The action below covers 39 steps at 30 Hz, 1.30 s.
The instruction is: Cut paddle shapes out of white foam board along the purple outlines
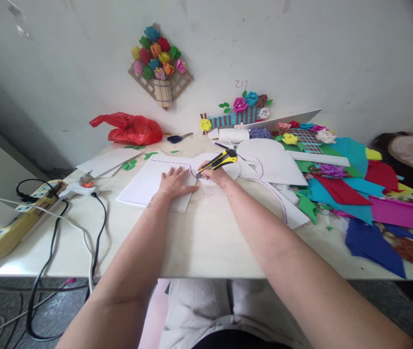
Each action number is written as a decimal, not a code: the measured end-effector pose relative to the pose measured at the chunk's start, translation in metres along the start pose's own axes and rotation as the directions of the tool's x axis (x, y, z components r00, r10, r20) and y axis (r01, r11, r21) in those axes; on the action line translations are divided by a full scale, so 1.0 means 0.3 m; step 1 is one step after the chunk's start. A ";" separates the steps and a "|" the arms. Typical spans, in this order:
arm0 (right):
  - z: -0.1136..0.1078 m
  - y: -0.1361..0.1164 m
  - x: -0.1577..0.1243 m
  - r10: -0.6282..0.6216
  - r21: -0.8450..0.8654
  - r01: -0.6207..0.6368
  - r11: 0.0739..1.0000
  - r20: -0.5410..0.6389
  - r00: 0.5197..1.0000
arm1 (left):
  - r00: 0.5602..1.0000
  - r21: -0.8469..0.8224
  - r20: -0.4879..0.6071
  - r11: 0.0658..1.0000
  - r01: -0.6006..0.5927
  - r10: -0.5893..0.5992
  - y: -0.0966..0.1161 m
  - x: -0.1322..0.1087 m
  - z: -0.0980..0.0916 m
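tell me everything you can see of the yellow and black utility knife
The utility knife has a yellow and black handle, apparently plastic, with a narrow blade that looks like metal, extended from the front. The right hand grips it. It slants, blade end low and to the left, butt raised to the right. The tip is at the edge of the white board; whether it touches is too small to tell.
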State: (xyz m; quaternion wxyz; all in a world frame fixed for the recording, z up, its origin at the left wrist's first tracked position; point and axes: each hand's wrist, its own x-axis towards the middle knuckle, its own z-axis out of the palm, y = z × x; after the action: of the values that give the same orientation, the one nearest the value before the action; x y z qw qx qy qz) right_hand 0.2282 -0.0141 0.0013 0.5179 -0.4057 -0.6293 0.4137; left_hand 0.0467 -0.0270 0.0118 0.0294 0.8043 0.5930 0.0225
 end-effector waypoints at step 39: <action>-0.022 0.001 0.004 0.106 0.212 -0.095 0.973 -0.040 0.994 | 0.984 0.142 -0.168 0.989 -0.038 0.062 0.079 -0.045 -0.115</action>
State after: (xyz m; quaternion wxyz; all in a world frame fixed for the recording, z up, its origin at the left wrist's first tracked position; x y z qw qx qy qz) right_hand 0.2346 -0.0121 0.0023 0.5520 -0.3906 -0.5473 0.4931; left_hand 0.0628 -0.0463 0.0481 -0.0781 0.8141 0.5731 0.0514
